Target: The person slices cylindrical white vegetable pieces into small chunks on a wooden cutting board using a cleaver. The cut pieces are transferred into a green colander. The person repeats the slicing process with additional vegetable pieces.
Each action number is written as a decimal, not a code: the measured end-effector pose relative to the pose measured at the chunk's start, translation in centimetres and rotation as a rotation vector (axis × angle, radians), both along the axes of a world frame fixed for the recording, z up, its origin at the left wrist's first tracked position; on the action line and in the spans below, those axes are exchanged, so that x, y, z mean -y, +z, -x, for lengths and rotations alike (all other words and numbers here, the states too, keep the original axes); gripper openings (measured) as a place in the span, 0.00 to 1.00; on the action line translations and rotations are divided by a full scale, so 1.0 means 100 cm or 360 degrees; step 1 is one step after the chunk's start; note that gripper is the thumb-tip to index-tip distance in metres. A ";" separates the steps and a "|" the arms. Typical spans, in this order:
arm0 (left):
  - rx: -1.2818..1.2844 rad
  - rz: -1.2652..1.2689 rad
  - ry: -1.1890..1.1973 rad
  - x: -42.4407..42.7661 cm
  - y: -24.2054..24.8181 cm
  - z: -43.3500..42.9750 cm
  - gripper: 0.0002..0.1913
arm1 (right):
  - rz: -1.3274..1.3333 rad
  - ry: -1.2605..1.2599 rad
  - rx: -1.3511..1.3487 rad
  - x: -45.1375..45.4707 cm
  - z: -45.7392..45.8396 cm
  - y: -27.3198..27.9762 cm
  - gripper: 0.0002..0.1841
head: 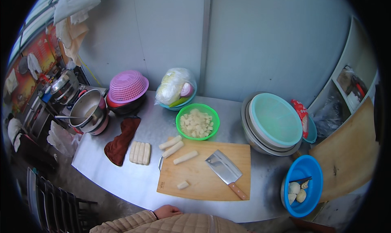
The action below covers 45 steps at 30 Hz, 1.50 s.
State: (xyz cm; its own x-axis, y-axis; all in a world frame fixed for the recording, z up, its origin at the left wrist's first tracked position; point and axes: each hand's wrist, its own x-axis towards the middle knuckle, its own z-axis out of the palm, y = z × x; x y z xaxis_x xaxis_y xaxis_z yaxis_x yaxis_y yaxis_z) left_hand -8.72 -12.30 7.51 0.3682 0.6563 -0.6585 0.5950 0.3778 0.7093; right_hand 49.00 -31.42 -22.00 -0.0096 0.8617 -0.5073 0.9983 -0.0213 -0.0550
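Note:
My left hand (167, 211) rests near the front edge of the steel table (140, 187), close to my jacket, its fingers partly hidden. My right hand is out of view. Before me lies a wooden cutting board (207, 171) with a metal handle. On its right half is a cleaver (224, 167), its wooden grip towards me. Three pale sticks, which look like rice cake, lie at the board's upper left, one of them (185, 157) apart. A short cut piece (183, 185) sits lower down. Behind the board, a green plastic basket (216, 126) holds many cut pale pieces (197, 123).
Left of the board are a block of joined sticks (140, 153) and a brown cloth (122, 141). Pots (88, 107), a pink colander (128, 86) and a bagged vegetable (172, 84) stand behind. Stacked basins (275, 120) and a blue basin (316, 187) are at right.

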 end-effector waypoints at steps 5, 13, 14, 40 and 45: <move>0.0021 -0.0084 0.0053 -0.002 0.004 -0.002 0.19 | 0.0234 -0.0156 -0.0106 -0.008 0.000 0.003 0.30; 0.0072 -0.0114 0.0221 -0.001 0.002 0.006 0.15 | 0.0277 -0.0380 -0.0219 -0.030 0.009 0.052 0.28; 0.0098 -0.0074 0.0254 -0.001 0.001 0.006 0.15 | 0.0289 -0.0405 -0.0230 -0.033 0.009 0.058 0.28; 0.0113 -0.0429 -0.0234 -0.009 -0.046 -0.011 0.17 | 0.1228 -0.1636 -0.1807 -0.151 0.103 0.262 0.18; 0.0558 0.0050 -0.0328 -0.018 -0.076 -0.023 0.18 | 0.1201 -0.1740 -0.1955 -0.189 0.143 0.272 0.10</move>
